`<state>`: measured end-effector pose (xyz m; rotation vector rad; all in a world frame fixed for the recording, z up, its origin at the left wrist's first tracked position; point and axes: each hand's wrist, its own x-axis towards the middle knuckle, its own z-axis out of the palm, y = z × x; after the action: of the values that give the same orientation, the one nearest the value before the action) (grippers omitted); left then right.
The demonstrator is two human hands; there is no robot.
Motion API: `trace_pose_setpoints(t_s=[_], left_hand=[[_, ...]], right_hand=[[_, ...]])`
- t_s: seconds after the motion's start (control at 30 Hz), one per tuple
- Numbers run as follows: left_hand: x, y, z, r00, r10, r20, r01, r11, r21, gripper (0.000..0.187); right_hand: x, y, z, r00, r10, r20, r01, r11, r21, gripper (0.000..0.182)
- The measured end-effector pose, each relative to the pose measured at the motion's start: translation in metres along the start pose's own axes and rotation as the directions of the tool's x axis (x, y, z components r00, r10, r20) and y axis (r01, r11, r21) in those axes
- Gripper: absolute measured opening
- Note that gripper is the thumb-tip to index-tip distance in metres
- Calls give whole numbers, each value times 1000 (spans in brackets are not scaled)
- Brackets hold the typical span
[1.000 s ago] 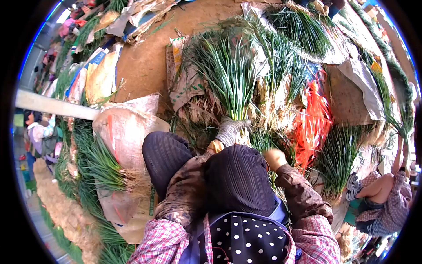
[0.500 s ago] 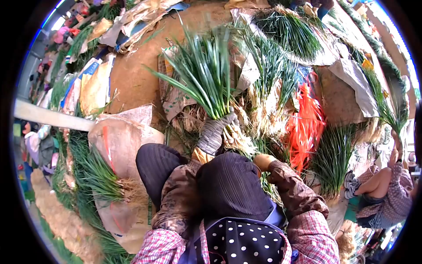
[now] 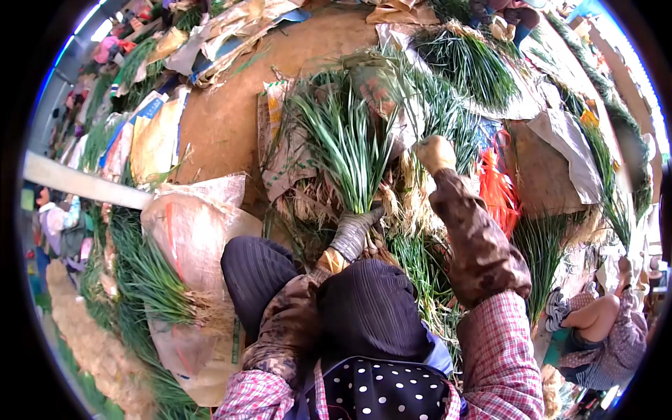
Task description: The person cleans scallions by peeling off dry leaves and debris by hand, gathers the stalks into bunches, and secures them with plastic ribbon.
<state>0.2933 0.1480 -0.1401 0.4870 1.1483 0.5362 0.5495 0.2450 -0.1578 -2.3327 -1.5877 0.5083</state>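
My left hand [image 3: 352, 234], in a grey-wrapped glove, grips a bunch of green onions [image 3: 348, 150] low on the stems, close to my knee. Its long leaves fan upward, and the pale root ends show by my fingers. My right hand [image 3: 435, 154], in a tan glove, is stretched forward over the loose green onions [image 3: 448, 105] lying with roots towards me. Its fingers look curled in, and whatever they hold is hidden.
Red plastic strips [image 3: 498, 185] hang right of my right arm. A tied-looking bundle of green onions [image 3: 164, 283] lies on a pale sack [image 3: 203, 350] at left. More green onions [image 3: 465, 66] lie at the back. Another person [image 3: 605, 322] sits at far right.
My right hand has gone from beside my knee forward and to the right, onto the loose green onions. The bunch in my left hand has come lower and stands more upright.
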Motion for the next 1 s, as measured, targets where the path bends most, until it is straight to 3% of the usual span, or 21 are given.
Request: trace_pose_setpoints(t_s=[0.03, 0.17, 0.23, 0.3, 0.33, 0.37, 0.4, 0.43, 0.47, 0.53, 0.57, 0.6, 0.7, 0.77, 0.8, 0.83, 0.87, 0.9, 0.93, 0.97, 1.0], left_hand=[[3, 3, 1, 997, -83, 5, 82, 995, 54, 29], [42, -22, 1, 996, 78, 52, -81, 995, 64, 26], [50, -32, -2, 976, 200, 86, -207, 975, 77, 27], [18, -19, -1, 928, 362, 92, -372, 913, 166, 28], [20, -25, -8, 950, 288, 119, -305, 938, 164, 32], [19, -30, -11, 964, 212, 160, -237, 957, 165, 36], [10, -24, -5, 958, 193, 214, -195, 981, -10, 33], [2, -17, 1, 948, 173, 267, -126, 975, -185, 31], [-5, -10, 7, 935, 153, 319, -38, 940, -339, 30], [3, -16, 8, 952, 159, 260, -80, 953, -291, 39], [17, -23, -1, 969, 144, 203, -108, 978, -178, 36], [31, -31, -10, 981, 127, 145, -119, 991, -61, 34], [38, -24, -6, 994, 89, 67, -92, 995, 47, 33], [37, -19, -2, 996, 75, 54, -77, 996, 45, 32], [35, -17, 0, 997, 67, 50, -69, 997, 45, 31], [34, -17, 0, 997, 58, 44, -60, 997, 47, 31], [33, -16, 1, 998, 46, 37, -47, 998, 43, 30], [33, -15, 2, 999, 37, 36, -39, 998, 47, 30], [32, -15, 1, 999, 28, 30, -30, 998, 47, 30], [31, -15, -1, 999, 21, 27, -22, 999, 43, 29], [31, -15, -3, 1000, 17, 17, -18, 999, 44, 29]], right_hand=[[-20, -18, -11, 997, 52, 51, -57, 994, 95, 25], [-105, -35, 15, 979, -81, 185, 4, 923, 385, 22], [-137, -64, -2, 950, -40, 308, -71, 938, 339, 38], [-138, -50, 21, 983, -21, 183, -100, 770, 630, 31], [-137, -42, 34, 966, -99, 241, -174, 441, 881, 31], [-129, -36, 42, 937, -56, 344, -301, 370, 879, 29], [-119, -29, 51, 896, -12, 443, -421, 292, 859, 26], [-116, -31, 46, 853, -110, 511, -477, 236, 847, 23], [-117, -40, 46, 836, -64, 545, -542, 64, 838, 21], [-116, -30, 69, 857, -208, 472, -514, -282, 810, 18], [-126, -36, 65, 909, -100, 405, -417, -226, 880, 9], [-130, -37, 72, 928, -132, 348, -372, -353, 859, 11], [-145, -54, 56, 870, 13, 493, -435, -449, 780, 19], [-138, -42, 80, 911, -80, 405, -396, -445, 803, 22], [-136, -31, 80, 876, -66, 478, -482, -164, 861, 26], [-136, -31, 87, 854, 165, 493, -499, -3, 866, 22], [-142, -29, 82, 924, 249, 290, -375, 435, 819, 17], [-149, -26, 78, 971, 231, 67, -227, 791, 568, 12], [-151, -24, 77, 969, 244, 27, -237, 900, 366, 12], [-156, -20, 72, 934, 280, 224, -334, 905, 263, 17], [-169, -9, 68, 956, 180, 230, -251, 909, 332, 20]])
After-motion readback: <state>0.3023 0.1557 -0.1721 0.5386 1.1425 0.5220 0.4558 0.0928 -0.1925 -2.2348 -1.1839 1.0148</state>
